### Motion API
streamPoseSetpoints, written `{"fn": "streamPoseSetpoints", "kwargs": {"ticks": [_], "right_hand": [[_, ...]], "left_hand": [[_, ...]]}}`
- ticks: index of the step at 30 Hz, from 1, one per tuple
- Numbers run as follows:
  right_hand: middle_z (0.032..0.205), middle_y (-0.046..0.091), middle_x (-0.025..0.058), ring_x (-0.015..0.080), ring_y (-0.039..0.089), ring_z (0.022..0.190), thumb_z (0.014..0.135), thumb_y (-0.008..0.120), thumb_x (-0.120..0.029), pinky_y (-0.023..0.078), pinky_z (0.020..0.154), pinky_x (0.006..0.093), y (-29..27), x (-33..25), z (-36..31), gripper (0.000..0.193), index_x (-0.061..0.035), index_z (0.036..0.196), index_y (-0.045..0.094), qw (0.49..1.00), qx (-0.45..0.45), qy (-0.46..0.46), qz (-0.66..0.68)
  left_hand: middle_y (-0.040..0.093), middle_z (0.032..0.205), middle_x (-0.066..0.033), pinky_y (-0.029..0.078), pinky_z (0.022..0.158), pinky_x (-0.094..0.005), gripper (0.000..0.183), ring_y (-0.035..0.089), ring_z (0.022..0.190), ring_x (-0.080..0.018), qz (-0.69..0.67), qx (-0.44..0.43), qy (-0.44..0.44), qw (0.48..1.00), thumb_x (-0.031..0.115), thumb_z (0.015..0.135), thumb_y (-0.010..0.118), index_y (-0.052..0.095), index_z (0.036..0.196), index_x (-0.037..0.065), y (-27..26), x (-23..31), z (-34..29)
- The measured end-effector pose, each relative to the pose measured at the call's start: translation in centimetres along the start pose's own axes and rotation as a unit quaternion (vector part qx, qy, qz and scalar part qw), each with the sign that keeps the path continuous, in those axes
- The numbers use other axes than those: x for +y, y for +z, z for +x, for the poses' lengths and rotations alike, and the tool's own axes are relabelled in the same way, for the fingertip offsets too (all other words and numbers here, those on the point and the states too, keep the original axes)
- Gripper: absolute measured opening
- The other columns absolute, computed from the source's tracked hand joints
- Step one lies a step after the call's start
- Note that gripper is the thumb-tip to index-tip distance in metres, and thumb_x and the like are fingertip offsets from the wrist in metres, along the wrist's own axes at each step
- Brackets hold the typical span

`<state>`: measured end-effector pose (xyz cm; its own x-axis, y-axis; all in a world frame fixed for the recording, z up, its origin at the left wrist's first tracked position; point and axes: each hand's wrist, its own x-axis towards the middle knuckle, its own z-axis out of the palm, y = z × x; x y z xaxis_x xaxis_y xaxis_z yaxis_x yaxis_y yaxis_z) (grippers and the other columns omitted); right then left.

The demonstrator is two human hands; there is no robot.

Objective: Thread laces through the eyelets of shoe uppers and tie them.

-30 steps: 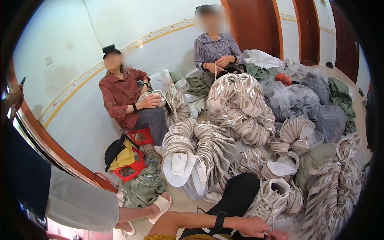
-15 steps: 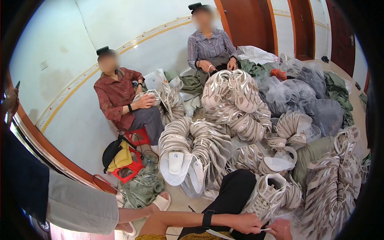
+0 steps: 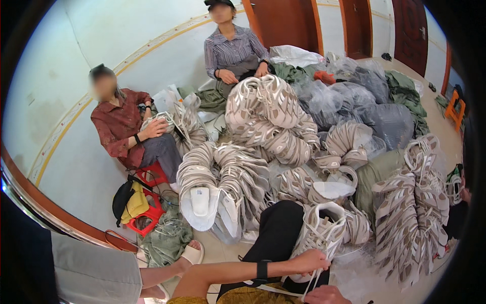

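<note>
A beige-and-white shoe upper (image 3: 318, 234) rests against my black-trousered knee, its laced front facing me. My left hand (image 3: 310, 261) is at the lower end of its lacing, fingers pinched on the white shoelace (image 3: 312, 283). Below it, near the lower edge, my right hand (image 3: 326, 295) is closed on the same lace. Strands run between the two hands. More matching uppers (image 3: 358, 225) lie nested right behind this one.
Long stacks of nested uppers (image 3: 243, 177) stand ahead, and another stack (image 3: 412, 218) is on the right. Two people (image 3: 121, 121) sit beyond, by the wall. Filled plastic bags (image 3: 390, 121) lie behind. A red stool (image 3: 147, 215) and a standing person's leg (image 3: 162, 276) are at left.
The view has swung right, so the scene sits further left. My left hand has risen to the shoe's lacing; my right hand has come below it. The far person's hands have lowered.
</note>
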<state>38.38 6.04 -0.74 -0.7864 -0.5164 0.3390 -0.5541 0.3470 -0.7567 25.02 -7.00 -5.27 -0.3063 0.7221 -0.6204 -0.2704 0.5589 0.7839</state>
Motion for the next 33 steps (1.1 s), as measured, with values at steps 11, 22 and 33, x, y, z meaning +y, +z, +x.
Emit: {"fn": "streamPoseSetpoints", "kwargs": {"ticks": [11, 22, 33], "right_hand": [[0.092, 0.061, 0.0078, 0.0269, 0.059, 0.075, 0.060, 0.067, 0.000, 0.048, 0.064, 0.0334, -2.4, 6.7, 3.5, 0.039, -0.0075, 0.098, 0.063, 0.985, 0.145, 0.045, -0.084], [0.060, 0.059, 0.0064, 0.0225, 0.057, 0.053, 0.069, 0.073, -0.018, 0.043, 0.048, 0.0319, -1.9, 6.1, -0.2, 0.014, -0.0064, 0.074, 0.066, 0.988, 0.135, 0.068, -0.017], [0.075, 0.061, 0.0069, 0.0270, 0.059, 0.068, 0.061, 0.059, 0.005, 0.047, 0.062, 0.0361, -5.6, 7.7, -3.6, 0.030, -0.0063, 0.088, 0.064, 0.892, 0.227, 0.233, -0.315]], "left_hand": [[0.057, 0.060, -0.0122, 0.045, 0.048, -0.0380, 0.021, 0.056, 0.051, -0.0300, 0.213, -0.134, 0.334, 0.908, 0.026, 0.088, 0.054, 0.062, 0.090, 0.007, 3.6, 1.9, -8.7], [0.055, 0.057, -0.0093, 0.043, 0.045, -0.0356, 0.021, 0.056, 0.051, -0.0266, 0.296, -0.128, 0.405, 0.856, 0.026, 0.084, 0.059, 0.061, 0.090, 0.006, 3.3, 1.2, -9.0], [0.061, 0.068, -0.0115, 0.048, 0.049, -0.0386, 0.029, 0.061, 0.060, -0.0291, 0.420, 0.299, 0.314, 0.797, 0.014, 0.078, 0.058, 0.054, 0.106, 0.009, -5.7, -1.7, -1.5]]}}
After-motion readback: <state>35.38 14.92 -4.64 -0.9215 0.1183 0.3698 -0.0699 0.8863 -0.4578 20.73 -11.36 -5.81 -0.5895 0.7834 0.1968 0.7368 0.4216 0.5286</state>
